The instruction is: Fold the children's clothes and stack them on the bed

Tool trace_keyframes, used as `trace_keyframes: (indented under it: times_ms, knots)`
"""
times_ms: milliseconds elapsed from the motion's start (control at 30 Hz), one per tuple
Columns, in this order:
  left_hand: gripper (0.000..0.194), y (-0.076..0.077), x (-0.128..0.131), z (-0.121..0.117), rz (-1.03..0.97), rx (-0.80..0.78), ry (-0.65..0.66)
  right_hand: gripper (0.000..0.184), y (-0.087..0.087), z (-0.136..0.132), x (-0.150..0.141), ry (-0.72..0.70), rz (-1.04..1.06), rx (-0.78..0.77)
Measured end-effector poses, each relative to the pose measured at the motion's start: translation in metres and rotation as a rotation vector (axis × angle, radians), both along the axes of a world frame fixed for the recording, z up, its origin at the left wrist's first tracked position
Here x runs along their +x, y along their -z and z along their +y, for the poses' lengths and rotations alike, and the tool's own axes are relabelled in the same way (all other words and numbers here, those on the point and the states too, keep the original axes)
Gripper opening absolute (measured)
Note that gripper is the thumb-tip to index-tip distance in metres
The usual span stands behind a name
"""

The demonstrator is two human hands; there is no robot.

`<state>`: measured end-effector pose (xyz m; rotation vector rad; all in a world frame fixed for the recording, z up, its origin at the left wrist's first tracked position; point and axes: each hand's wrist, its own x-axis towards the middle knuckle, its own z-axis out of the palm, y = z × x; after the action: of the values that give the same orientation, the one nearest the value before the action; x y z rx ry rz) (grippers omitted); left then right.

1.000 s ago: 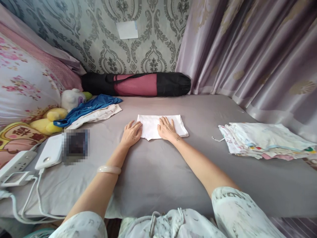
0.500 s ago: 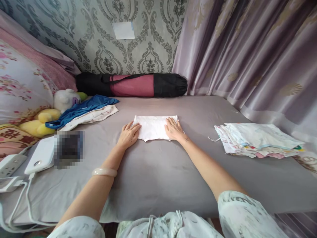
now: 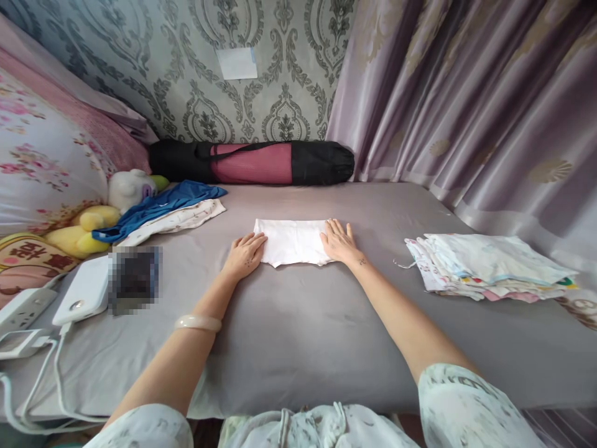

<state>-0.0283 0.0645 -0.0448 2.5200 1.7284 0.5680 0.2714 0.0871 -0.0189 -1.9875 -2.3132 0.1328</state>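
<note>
A folded pale pink cloth [image 3: 291, 241] lies flat on the grey bed sheet [image 3: 298, 330], straight ahead. My left hand [image 3: 245, 254] rests palm down at its left end, fingers stretched out and touching the edge. My right hand [image 3: 340, 242] lies flat on its right end, fingers spread. Neither hand grips anything. A pale bangle [image 3: 198, 322] sits on my left wrist.
A stack of folded printed cloths [image 3: 489, 267] lies at the right. At the left are a blue garment on a printed one [image 3: 161, 208], plush toys [image 3: 100, 214], a white power bank [image 3: 81, 289] and cables. A rolled mat in a black bag [image 3: 252, 163] lines the wall; curtains hang at the right.
My right hand has slid rightward along the cloth from its middle to its right end. My left hand stays at the left edge.
</note>
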Motion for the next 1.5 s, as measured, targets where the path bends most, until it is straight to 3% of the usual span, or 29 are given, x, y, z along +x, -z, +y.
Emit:
trace_keyframes:
  times_ms: [333,500,600,700,867,933,1167,1367,1500]
  knots:
    - [0.043,-0.003,0.000,0.000,-0.064,-0.041,-0.003,0.062,0.005,0.000,0.005,0.019,0.053,-0.092]
    - [0.041,0.001,-0.009,0.008,-0.229,-0.105,0.018,0.055,-0.001,0.007,0.013,0.030,0.172,-0.118]
    - [0.049,0.002,-0.016,0.014,-0.458,-0.207,0.003,0.049,-0.006,0.012,0.025,0.132,0.271,-0.059]
    - [0.060,-0.002,-0.020,0.020,-0.646,-0.259,-0.140,0.045,-0.010,0.013,0.038,0.307,0.235,0.003]
    - [0.040,-0.009,-0.017,0.040,-0.454,-0.247,-0.521,0.040,-0.008,0.008,0.044,0.385,0.162,-0.017]
    - [0.033,-0.010,-0.013,0.048,-0.375,-0.252,-0.605,0.041,-0.008,0.007,0.040,0.390,0.155,-0.040]
    - [0.028,-0.023,0.010,0.052,-0.296,-0.356,-0.696,0.053,-0.011,0.008,0.021,0.480,0.159,-0.090]
    - [0.017,-0.039,0.026,0.046,-0.288,-0.427,-0.707,0.040,-0.006,0.013,0.018,0.501,0.214,-0.079]
    - [0.023,-0.042,0.025,0.049,-0.344,-0.419,-0.728,0.027,-0.006,0.018,0.019,0.450,0.302,-0.098]
